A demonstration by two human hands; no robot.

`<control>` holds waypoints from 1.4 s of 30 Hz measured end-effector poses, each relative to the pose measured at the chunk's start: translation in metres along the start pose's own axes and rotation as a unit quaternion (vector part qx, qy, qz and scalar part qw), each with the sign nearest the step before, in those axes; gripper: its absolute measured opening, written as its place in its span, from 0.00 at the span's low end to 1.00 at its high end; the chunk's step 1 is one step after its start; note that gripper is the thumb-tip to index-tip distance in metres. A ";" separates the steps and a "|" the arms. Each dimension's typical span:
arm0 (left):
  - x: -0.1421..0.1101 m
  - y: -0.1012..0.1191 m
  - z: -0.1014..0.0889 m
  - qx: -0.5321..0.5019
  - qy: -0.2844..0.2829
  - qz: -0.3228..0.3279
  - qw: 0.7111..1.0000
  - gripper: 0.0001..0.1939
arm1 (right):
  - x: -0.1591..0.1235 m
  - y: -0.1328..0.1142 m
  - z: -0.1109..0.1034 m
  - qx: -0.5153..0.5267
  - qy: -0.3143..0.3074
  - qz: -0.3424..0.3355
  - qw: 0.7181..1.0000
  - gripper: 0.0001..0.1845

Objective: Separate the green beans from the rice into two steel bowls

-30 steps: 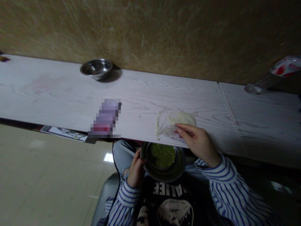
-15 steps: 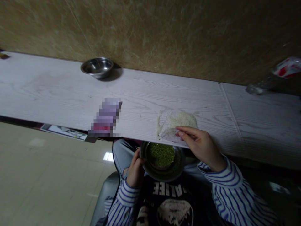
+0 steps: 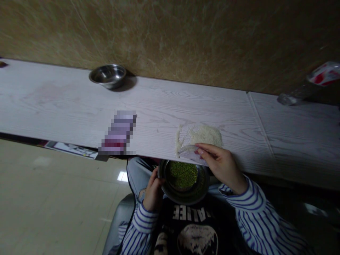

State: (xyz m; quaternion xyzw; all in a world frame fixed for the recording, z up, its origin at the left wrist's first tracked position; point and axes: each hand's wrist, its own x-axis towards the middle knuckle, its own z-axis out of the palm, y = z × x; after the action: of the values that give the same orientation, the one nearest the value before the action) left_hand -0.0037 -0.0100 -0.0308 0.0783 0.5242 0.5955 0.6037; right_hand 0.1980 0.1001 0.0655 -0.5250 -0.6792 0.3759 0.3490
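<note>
My left hand (image 3: 151, 193) grips the left rim of a steel bowl (image 3: 202, 187) held below the table edge over my lap. Green beans (image 3: 183, 174) fill the bowl's middle. My right hand (image 3: 221, 164) rests at the table's front edge, fingers pinched on a clear plastic piece (image 3: 189, 152) that lies beside a pile of white rice (image 3: 205, 135). A thin line of rice grains (image 3: 177, 143) curves along the pile's left side.
An empty steel bowl (image 3: 108, 75) stands at the back of the pale wood table (image 3: 66, 106) by the brown wall. A blurred flat object (image 3: 118, 132) lies near the front edge. A toppled bottle (image 3: 309, 85) lies at far right. Tiled floor shows on the left.
My right hand with the plastic piece has shifted slightly left along the table edge by the rice. The left hand and bowl stay in place.
</note>
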 end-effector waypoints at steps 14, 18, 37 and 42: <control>0.000 -0.001 -0.002 0.008 -0.007 0.022 1.000 0.25 | 0.009 -0.001 -0.003 -0.009 0.007 -0.006 1.000 0.17; 0.000 -0.001 -0.003 0.007 -0.007 0.009 1.000 0.25 | 0.008 -0.001 -0.004 -0.025 -0.005 -0.017 1.000 0.17; 0.000 -0.001 -0.002 0.019 -0.010 0.032 0.999 0.25 | 0.013 -0.002 -0.006 -0.009 -0.010 -0.024 1.000 0.14; -0.002 0.000 -0.002 0.017 0.003 0.025 1.000 0.25 | 0.016 0.000 -0.004 -0.009 -0.031 -0.022 0.999 0.14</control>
State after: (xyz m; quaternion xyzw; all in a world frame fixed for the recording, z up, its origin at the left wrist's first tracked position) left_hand -0.0046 -0.0128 -0.0312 0.0995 0.5337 0.6017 0.5859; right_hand 0.1981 0.1158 0.0687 -0.5011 -0.7045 0.3783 0.3308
